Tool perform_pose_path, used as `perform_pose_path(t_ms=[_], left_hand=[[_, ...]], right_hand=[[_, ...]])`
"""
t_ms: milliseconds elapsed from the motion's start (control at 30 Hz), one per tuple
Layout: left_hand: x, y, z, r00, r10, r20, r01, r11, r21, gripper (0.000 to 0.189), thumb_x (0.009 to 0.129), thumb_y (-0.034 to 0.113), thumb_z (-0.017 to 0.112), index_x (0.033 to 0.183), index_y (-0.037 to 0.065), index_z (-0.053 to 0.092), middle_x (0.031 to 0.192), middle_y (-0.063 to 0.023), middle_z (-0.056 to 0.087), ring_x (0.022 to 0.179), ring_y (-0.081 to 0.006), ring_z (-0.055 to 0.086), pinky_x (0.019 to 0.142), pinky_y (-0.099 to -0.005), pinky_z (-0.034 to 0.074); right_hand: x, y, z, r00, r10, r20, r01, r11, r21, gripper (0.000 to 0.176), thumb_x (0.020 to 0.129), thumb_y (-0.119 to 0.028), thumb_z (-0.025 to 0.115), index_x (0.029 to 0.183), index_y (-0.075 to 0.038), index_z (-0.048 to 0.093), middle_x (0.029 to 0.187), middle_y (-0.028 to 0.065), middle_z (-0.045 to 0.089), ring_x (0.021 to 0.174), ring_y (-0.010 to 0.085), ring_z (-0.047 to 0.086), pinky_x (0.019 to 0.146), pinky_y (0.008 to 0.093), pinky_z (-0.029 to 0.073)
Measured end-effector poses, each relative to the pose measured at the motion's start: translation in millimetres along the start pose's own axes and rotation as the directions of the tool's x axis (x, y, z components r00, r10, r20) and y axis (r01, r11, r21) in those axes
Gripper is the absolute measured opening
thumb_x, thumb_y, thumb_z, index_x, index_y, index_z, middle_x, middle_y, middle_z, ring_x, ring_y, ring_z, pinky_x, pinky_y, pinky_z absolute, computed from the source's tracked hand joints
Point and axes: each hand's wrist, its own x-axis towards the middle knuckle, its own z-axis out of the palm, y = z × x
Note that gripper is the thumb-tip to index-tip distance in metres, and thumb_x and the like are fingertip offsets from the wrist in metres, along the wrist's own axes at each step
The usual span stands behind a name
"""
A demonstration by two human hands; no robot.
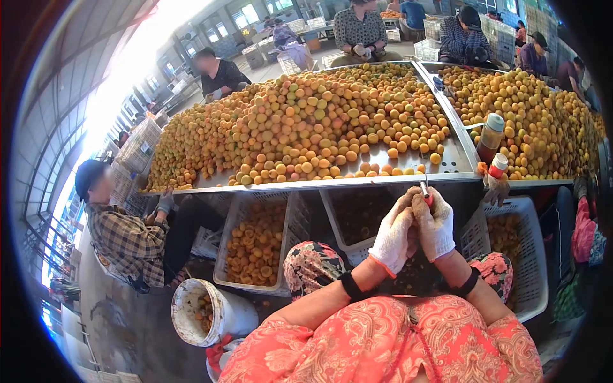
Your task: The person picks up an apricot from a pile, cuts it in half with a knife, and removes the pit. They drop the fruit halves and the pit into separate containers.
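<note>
Both of my hands wear pale knit gloves and meet just below the metal edge of the sorting table [281, 187]. My right hand [434, 223] is closed around a small knife [424, 186] with a red handle, its thin blade pointing up and away. My left hand [397, 233] presses against my right hand with its fingers curled; what it holds, if anything, is hidden. Beyond them a large heap of orange-yellow fruit [287, 121] lies on the table. A dark basket [345, 239] sits below, left of my hands.
A crate of halved fruit [220, 274] and a white bucket [239, 313] stand at left. Another crate [539, 268] is at right. Two bottles [490, 137] [498, 166] stand at the table's right divider. Several people sit around the table, one in a plaid shirt [124, 236].
</note>
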Motion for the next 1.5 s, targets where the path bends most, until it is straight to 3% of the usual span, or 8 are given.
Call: perform_pose_path(t_ms=[267,367,500,567,733,800,933,1500], left_hand=[[4.4,6.1,9.6,0.989,-0.105,-0.108,0.088,0.984,-0.154,0.037,0.095,0.03,0.056,0.131,0.021,0.057,0.085,0.0037,0.062,0.059,-0.0109,0.056,0.05,-0.0248,0.042],[12.3,-0.8,-0.9,0.936,-0.296,-0.191,0.258,0.946,-0.198,0.034,0.089,0.049,0.062,0.112,0.024,0.063,0.096,0.0002,0.069,0.089,-0.0196,0.067,0.077,-0.0364,0.053],[9.9,6.1,-5.2,0.905,-0.378,-0.197,0.338,0.918,-0.209,0.028,0.091,0.044,0.061,0.108,0.023,0.064,0.083,0.0004,0.066,0.077,-0.0171,0.065,0.071,-0.0345,0.053],[17.3,-1.8,-33.4,0.965,-0.217,0.15,0.248,0.94,-0.234,0.022,0.092,0.038,0.06,0.103,0.02,0.065,0.073,0.0014,0.058,0.065,-0.0156,0.06,0.065,-0.0314,0.052],[19.7,3.5,-25.0,0.956,-0.244,-0.162,0.154,0.888,-0.432,0.016,0.094,0.03,0.056,0.099,0.016,0.062,0.07,0.0011,0.056,0.05,-0.0143,0.049,0.042,-0.0282,0.035],[14.5,6.2,-16.4,0.93,-0.277,-0.243,0.137,0.872,-0.47,0.016,0.095,0.027,0.055,0.104,0.015,0.061,0.073,0.0002,0.056,0.051,-0.0141,0.05,0.043,-0.0273,0.04],[6.7,1.0,-36.6,0.991,-0.133,-0.025,0.128,0.981,-0.142,0.024,0.097,0.028,0.059,0.118,0.016,0.057,0.081,-0.0001,0.06,0.056,-0.0105,0.056,0.046,-0.0195,0.043],[-7.9,-5.4,-29.7,0.998,0.028,0.05,-0.036,0.984,0.174,0.047,0.104,0.026,0.047,0.149,0.014,0.037,0.088,0.0028,0.056,0.056,-0.0032,0.046,0.045,-0.017,0.033]], right_hand=[[5.5,-1.8,-5.6,0.986,-0.164,0.043,0.169,0.962,-0.213,0.012,0.091,-0.014,0.062,0.085,-0.004,0.059,0.065,0.0124,0.058,0.056,0.0194,0.06,0.054,0.0321,0.047],[6.9,4.1,-8.4,0.942,-0.31,0.131,0.335,0.896,-0.289,0.017,0.083,-0.016,0.067,0.081,-0.005,0.055,0.064,0.0172,0.052,0.06,0.0382,0.06,0.054,0.0375,0.047],[5.0,13.4,-9.4,0.947,-0.299,0.118,0.321,0.909,-0.265,0.014,0.089,-0.014,0.064,0.083,-0.006,0.055,0.063,0.0103,0.055,0.055,0.0275,0.059,0.053,0.0339,0.046],[2.1,25.7,-4.9,0.995,0.084,-0.058,-0.061,0.948,0.313,0.012,0.096,-0.011,0.058,0.085,-0.006,0.056,0.067,0.0003,0.056,0.057,0.0122,0.054,0.053,0.0277,0.044],[-7.4,-4.1,-3.9,0.991,0.093,0.093,-0.099,0.993,0.064,0.013,0.097,-0.016,0.061,0.094,-0.005,0.055,0.071,0.0019,0.062,0.067,0.0086,0.061,0.057,0.0283,0.047],[-7.1,0.6,-6.8,0.973,-0.01,0.231,0.125,0.862,-0.491,0.019,0.094,-0.02,0.066,0.094,-0.004,0.055,0.072,0.0087,0.065,0.071,0.0146,0.067,0.06,0.0322,0.051],[-9.4,4.5,-5.9,0.988,0.088,0.131,-0.078,0.994,-0.081,0.021,0.091,-0.019,0.069,0.097,-0.004,0.057,0.073,0.014,0.064,0.069,0.0225,0.068,0.061,0.0333,0.052],[-11.2,14.3,-13.3,0.917,0.225,0.329,-0.274,0.955,0.109,0.012,0.095,-0.008,0.06,0.106,-0.005,0.06,0.093,-0.0005,0.061,0.084,0.006,0.054,0.073,0.0233,0.048]])
